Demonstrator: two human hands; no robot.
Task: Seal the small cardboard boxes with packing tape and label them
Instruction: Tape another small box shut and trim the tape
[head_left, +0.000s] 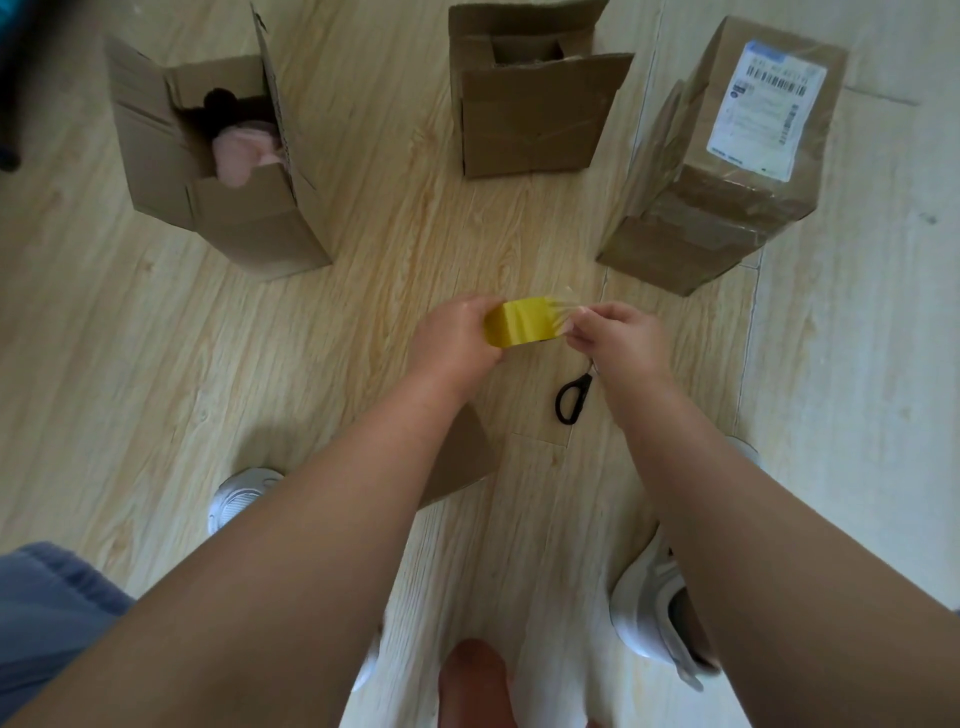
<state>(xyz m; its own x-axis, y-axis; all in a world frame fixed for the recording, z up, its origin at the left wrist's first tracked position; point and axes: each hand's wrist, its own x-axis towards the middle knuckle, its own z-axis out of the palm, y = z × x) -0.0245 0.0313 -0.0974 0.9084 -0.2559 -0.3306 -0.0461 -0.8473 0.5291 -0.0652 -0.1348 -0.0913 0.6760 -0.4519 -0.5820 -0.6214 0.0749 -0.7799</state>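
The left box (249, 228), middle box (535, 124) and right box (701, 208) are standing in a row on the floor (389, 234), scissors (574, 397) lying before them.

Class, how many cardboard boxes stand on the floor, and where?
3: open box far left, half-closed box top centre, taped labelled box right. Cardboard partly hidden behind the left forearm may be a fourth.

White shipping label (768, 109) on the taped right-hand box (722, 218): barcodes visible; printed text too small to read.
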